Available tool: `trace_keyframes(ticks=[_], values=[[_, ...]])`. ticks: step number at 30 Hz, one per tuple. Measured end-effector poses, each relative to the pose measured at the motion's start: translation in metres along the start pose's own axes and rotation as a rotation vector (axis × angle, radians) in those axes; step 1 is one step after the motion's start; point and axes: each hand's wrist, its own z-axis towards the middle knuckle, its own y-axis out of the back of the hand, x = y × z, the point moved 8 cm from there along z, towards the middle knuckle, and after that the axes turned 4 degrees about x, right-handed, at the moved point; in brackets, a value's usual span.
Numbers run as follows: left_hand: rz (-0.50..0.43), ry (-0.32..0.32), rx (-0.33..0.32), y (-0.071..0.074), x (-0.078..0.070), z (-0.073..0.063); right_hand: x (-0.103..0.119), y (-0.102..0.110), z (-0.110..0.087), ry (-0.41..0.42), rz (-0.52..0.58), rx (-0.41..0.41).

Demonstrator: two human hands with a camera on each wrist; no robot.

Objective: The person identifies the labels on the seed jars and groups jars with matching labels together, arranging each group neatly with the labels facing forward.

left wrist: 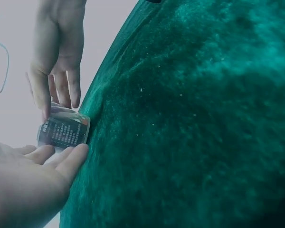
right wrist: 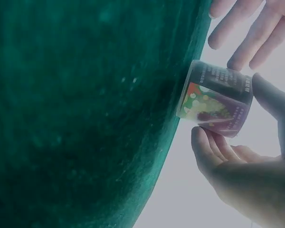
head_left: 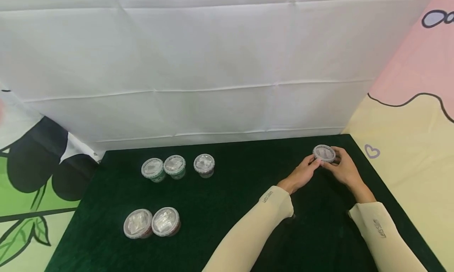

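Note:
At the far right of the table, a small lidded plastic cup (head_left: 324, 153) is between both hands. My right hand (head_left: 345, 166) grips it, thumb against one side and fingers around the other. In the right wrist view, the cup (right wrist: 216, 97) lies sideways in the picture, with a dark text panel and a colourful fruit picture on its label. My left hand (head_left: 302, 174) comes from the other side, its fingers (right wrist: 256, 35) stretched out loosely, fingertips right at the cup. From the left wrist, the cup's dark printed label (left wrist: 64, 132) shows between the hands.
Two lidded cups with green labels, one nearer the left (head_left: 152, 168) and one beside it (head_left: 175, 165), stand at the back left, with a darker cup (head_left: 204, 164) apart from them. Two reddish cups, left (head_left: 137, 223) and right (head_left: 165, 221), stand nearer the front. A white cloth (head_left: 213, 67) hangs behind.

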Motion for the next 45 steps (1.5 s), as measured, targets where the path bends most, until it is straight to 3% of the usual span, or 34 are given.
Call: trace_keyframes(ticks=[7,15,21,27,31,38,45], values=[[0.038,-0.080,-0.113,0.025,-0.008,-0.020,0.018,-0.005,-0.013,0.042,0.027,0.009],[0.135,-0.189,-0.180,0.055,-0.012,-0.049,0.057,-0.024,-0.034,0.170,0.156,0.118],[0.185,-0.267,-0.115,0.070,-0.012,-0.073,0.086,-0.040,-0.051,0.284,0.264,0.252],[0.155,-0.300,-0.039,0.079,-0.009,-0.101,0.111,-0.053,-0.062,0.364,0.376,0.343],[0.125,-0.327,-0.112,0.089,-0.010,-0.118,0.123,-0.061,-0.066,0.352,0.383,0.322],[0.060,-0.316,-0.267,0.100,-0.011,-0.138,0.135,-0.078,-0.069,0.239,0.384,0.295],[-0.017,-0.314,-0.233,0.107,-0.007,-0.154,0.144,-0.090,-0.073,0.249,0.401,0.348]])
